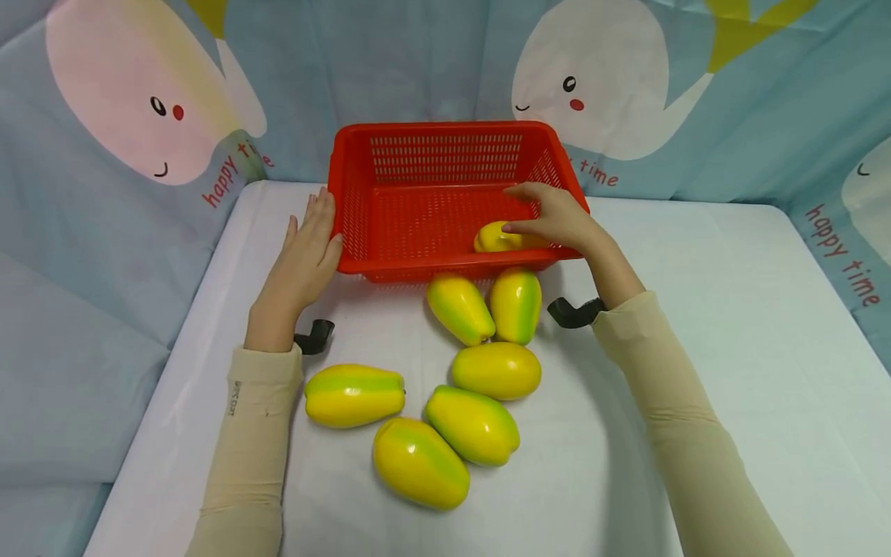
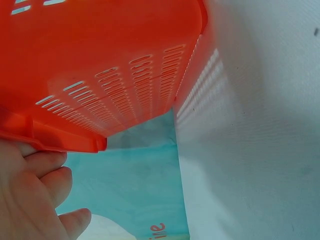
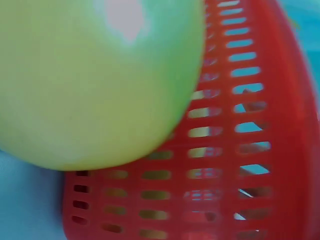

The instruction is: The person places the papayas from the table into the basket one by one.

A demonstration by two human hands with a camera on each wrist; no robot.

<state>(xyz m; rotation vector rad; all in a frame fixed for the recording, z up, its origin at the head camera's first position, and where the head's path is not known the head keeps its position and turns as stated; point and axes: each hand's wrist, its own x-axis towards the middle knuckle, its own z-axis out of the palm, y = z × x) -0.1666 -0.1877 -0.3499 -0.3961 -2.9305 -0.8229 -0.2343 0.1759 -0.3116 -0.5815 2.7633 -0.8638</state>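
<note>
A red plastic basket (image 1: 425, 267) with slotted walls stands at the back of the table. My left hand (image 1: 299, 255) rests along its left rim with straight fingers; the left wrist view shows fingertips touching the rim's underside. One yellow papaya (image 1: 490, 237) lies in the basket's front right part. Over it is my right hand (image 1: 557, 220), thumb and fingers spread apart; whether the thumb touches the papaya I cannot tell. Outside the front wall lie two yellow-green papayas (image 1: 516, 305), one of them filling much of the right wrist view, where the right hand is out of sight.
Several more papayas (image 1: 473, 424) lie on the white tablecloth (image 1: 557, 480) between the forearms. Black curved pieces (image 1: 575, 312) show beside both wrists. Behind the basket hangs a blue curtain (image 1: 418, 62) printed with whales.
</note>
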